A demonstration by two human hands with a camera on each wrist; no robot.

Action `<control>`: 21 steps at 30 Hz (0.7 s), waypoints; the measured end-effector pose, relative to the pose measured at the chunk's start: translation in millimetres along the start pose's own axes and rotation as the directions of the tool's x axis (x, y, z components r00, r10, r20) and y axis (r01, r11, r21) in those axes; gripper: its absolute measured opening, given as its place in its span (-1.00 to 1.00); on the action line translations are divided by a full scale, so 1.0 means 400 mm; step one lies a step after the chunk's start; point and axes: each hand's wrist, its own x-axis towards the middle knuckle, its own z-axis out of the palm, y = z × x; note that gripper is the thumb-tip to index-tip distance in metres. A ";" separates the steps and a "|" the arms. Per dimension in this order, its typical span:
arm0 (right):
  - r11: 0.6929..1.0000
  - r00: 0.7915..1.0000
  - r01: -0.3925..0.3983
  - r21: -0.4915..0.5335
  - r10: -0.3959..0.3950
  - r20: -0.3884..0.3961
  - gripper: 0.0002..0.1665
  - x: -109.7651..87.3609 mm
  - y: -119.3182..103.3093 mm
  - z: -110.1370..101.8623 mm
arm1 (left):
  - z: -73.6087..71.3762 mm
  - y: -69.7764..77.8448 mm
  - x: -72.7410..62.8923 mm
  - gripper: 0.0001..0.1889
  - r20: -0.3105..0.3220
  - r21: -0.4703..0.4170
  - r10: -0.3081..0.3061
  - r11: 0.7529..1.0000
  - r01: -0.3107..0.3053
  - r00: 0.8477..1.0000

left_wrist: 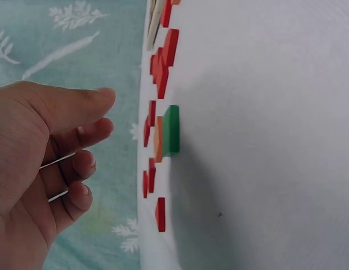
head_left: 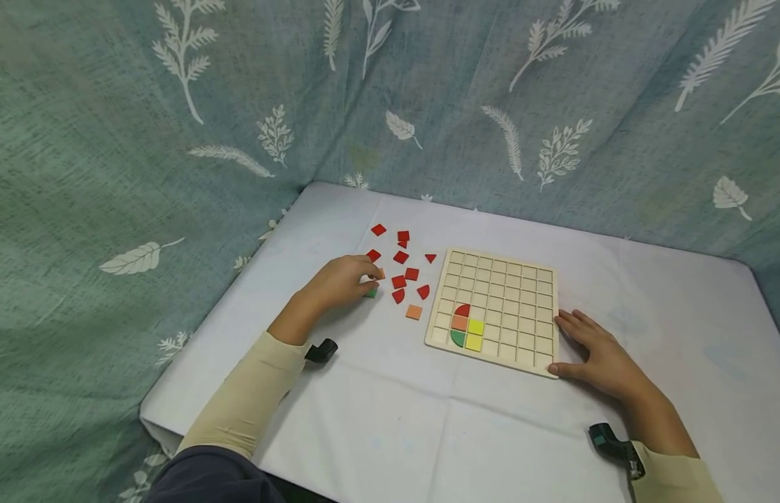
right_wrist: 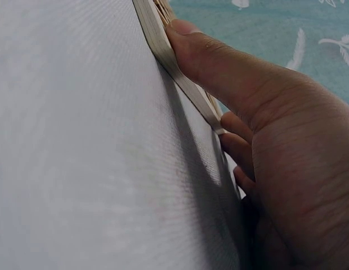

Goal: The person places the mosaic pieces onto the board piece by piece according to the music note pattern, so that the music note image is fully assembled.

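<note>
Curtain [head_left: 465, 105]: blue-green, leaf-printed, running from 9 round to 3 o'clock. Table [head_left: 365, 405]: white-covered, lightly creased. Board [head_left: 509, 300]: pale, gridded, flat between both hands; liable to skew under a sideways shove. Right hand [head_left: 594, 353]: at board's 4 o'clock, thumb and relaxed fingers against edge, unclenched. Left hand [head_left: 340, 283]: at board's 9 o'clock, fingers loosely bent, apparently gripping nothing. Seated tiles [head_left: 474, 327]: at board's 8 o'clock; apt to unseat if jolted. Red tiles [head_left: 399, 281]: mostly towards 10 o'clock, crowded; easily scattered by brushing knuckles. Green tile [left_wrist: 171, 129]: near left fingertips; thin, probably slippery under a shallow pinch.
</note>
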 end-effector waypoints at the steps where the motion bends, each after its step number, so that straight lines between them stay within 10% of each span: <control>1: 1.000 1.000 -0.001 0.000 0.001 0.000 0.28 -0.001 -0.001 -0.001 | 0.003 -0.001 0.001 -0.81 0.005 -0.001 0.001 1.000 -0.001 1.000; 21: 1.000 1.000 -0.006 -0.001 0.006 0.006 0.32 0.007 0.013 0.004 | 0.068 0.039 0.076 -0.70 0.239 0.009 0.095 0.995 -0.100 0.966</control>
